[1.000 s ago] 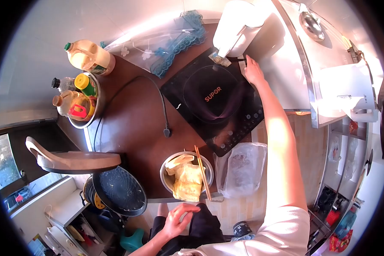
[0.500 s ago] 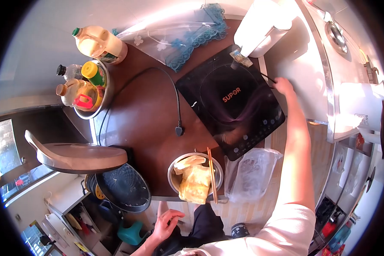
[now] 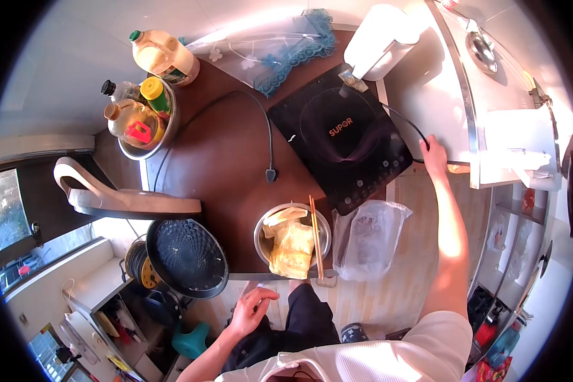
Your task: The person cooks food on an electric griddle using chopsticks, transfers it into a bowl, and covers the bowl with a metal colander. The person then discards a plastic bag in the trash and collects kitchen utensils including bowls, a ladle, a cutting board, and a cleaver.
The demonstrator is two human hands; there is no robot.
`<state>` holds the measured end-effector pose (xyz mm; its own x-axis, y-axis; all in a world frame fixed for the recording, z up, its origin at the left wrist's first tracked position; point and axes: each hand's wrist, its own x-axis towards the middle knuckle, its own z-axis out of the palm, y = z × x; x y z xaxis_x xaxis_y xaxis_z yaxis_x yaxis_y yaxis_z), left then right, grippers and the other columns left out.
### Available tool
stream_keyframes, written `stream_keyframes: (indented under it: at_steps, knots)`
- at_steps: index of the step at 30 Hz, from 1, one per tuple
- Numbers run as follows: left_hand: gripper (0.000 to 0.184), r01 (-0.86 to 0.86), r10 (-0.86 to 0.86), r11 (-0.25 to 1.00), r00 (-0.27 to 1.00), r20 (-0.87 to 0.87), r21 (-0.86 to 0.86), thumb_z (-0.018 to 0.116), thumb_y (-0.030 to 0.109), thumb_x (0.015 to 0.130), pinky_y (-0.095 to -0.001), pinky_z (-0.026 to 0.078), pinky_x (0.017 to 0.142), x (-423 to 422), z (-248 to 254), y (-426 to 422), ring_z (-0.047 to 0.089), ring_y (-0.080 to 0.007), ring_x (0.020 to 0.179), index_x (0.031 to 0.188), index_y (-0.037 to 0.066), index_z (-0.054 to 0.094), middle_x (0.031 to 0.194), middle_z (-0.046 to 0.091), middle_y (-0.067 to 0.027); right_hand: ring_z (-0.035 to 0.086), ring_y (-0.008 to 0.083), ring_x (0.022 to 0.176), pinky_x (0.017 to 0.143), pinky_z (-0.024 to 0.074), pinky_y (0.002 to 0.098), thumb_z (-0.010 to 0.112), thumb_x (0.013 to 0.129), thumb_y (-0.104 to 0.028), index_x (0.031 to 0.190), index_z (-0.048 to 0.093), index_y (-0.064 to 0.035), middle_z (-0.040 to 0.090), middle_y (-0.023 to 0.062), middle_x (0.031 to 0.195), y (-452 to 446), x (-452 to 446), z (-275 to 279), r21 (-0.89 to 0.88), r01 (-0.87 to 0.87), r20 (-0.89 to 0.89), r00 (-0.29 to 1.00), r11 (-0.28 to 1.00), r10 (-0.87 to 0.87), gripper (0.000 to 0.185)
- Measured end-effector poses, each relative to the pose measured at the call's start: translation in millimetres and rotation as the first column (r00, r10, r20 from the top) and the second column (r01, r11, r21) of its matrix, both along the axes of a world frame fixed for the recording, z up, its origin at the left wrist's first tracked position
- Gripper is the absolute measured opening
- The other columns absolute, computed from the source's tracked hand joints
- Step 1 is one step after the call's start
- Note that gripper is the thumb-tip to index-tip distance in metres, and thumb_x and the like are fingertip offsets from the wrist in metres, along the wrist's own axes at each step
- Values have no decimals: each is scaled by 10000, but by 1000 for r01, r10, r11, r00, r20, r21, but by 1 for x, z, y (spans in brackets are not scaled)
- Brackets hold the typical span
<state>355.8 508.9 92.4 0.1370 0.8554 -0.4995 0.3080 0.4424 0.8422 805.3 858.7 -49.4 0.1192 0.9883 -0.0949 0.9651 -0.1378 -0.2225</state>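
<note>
My right hand [image 3: 433,156] is closed around a black power cord [image 3: 409,121], which runs from the far right edge of the black induction cooker [image 3: 340,137]. The cooker lies flat at a slant on the brown table. My left hand [image 3: 253,311] hangs near my lap, below the table edge, with its fingers loosely bent and nothing in it. Ahead of it, a metal bowl [image 3: 259,240] holds folded yellowish flat food [image 3: 291,248]. A pair of chopsticks [image 3: 316,235] rests across the bowl's right side.
An open electric griddle [image 3: 188,258] stands at left with its beige lid [image 3: 134,202] raised. Another cord ends in a plug [image 3: 272,174] on the table [image 3: 216,165]. A plastic bag [image 3: 369,239] sits beside the cooker. Bottles [image 3: 165,56], lace cloth [image 3: 261,54] and a white container [image 3: 382,41] stand behind.
My right hand has moved away from the cooker and nearer to me, drawing out more of the cord. My left hand stays near my lap. The view has shifted slightly.
</note>
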Motion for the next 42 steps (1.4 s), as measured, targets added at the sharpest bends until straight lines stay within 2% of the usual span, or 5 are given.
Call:
stream_keyframes:
  at_steps: [7, 16, 33, 37, 42]
  knots:
    - [145, 10, -13, 993, 999, 31, 120, 475, -18, 829, -307, 461, 728, -19, 14, -20, 595, -255, 823, 909, 10, 594, 896, 609, -111, 544, 150, 532, 532, 410, 272, 524, 841, -282, 716, 534, -45, 546, 43, 565, -24, 15, 142, -645, -227, -427, 899, 730, -98, 269]
    - [152, 29, -36, 973, 999, 23, 231, 470, -20, 827, -321, 461, 729, -38, 28, -39, 592, -265, 814, 912, 6, 593, 887, 603, -122, 297, 26, 524, 513, 317, 180, 435, 924, -235, 1282, 379, 6, 335, -72, 665, 12, -114, 231, -207, -285, -928, 361, 936, -95, 434]
    - [709, -74, 161, 977, 867, 472, -198, 603, 320, 823, -278, 506, 577, 137, -28, 236, 575, -143, 659, 1353, 53, 216, 874, 609, -78, 575, 254, 932, 907, 468, 407, 444, 883, -14, 1087, 446, 81, 558, 178, 977, 37, -245, 230, -295, 82, -911, -324, 952, -255, 225]
    - [366, 276, -281, 945, 960, 3, 175, 452, 415, 888, -250, 463, 645, 169, -53, 247, 557, -114, 666, 846, 99, 632, 728, 585, -17, 574, 217, 832, 830, 506, 444, 459, 875, -5, 1182, 395, -2, 513, 136, 875, 7, -175, 218, -13, 217, -992, -123, 976, 14, 313]
    - [367, -16, -91, 984, 816, 571, 179, 442, 381, 913, -217, 411, 584, 137, 11, 284, 496, -90, 591, 737, 79, 551, 611, 524, -5, 489, 97, 653, 617, 419, 242, 386, 852, -441, 950, 569, -56, 505, -1, 665, -30, -44, 167, -185, 30, -780, 604, 982, -165, 438]
